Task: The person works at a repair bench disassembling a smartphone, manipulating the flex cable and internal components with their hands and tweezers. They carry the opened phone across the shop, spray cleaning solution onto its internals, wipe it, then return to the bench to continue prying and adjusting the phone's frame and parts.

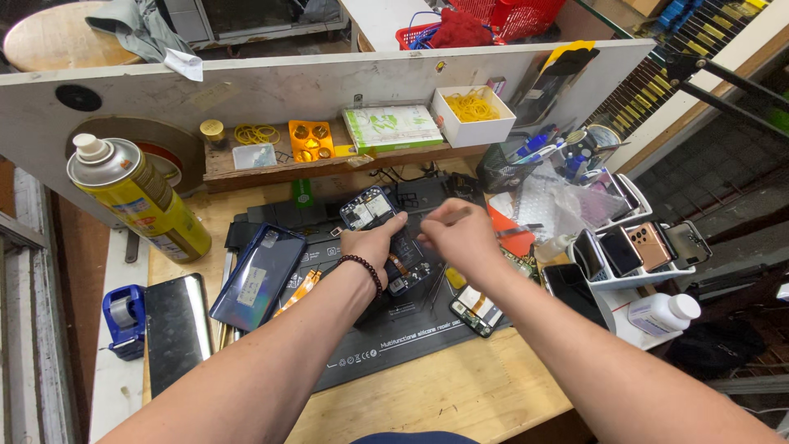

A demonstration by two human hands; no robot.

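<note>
From the head view, your left hand (371,242) pins the opened phone (386,234) to the black mat (411,329), fingers closed over its edge. Your right hand (460,234) pinches a thin tool (452,215), its tip just above the phone. The back cover (257,275), glossy dark blue, already lies off to the left of your fingers; the exposed board shows, so disassembly looks midway. The mat is matte rubber, the surface (460,386) bare wood.

Bare wood along the counter (460,395) near edge, spray can (140,197) crowding the left edge, phone rack (637,247) blocking the right edge, cluttered shelf (329,160) closing the far edge
</note>
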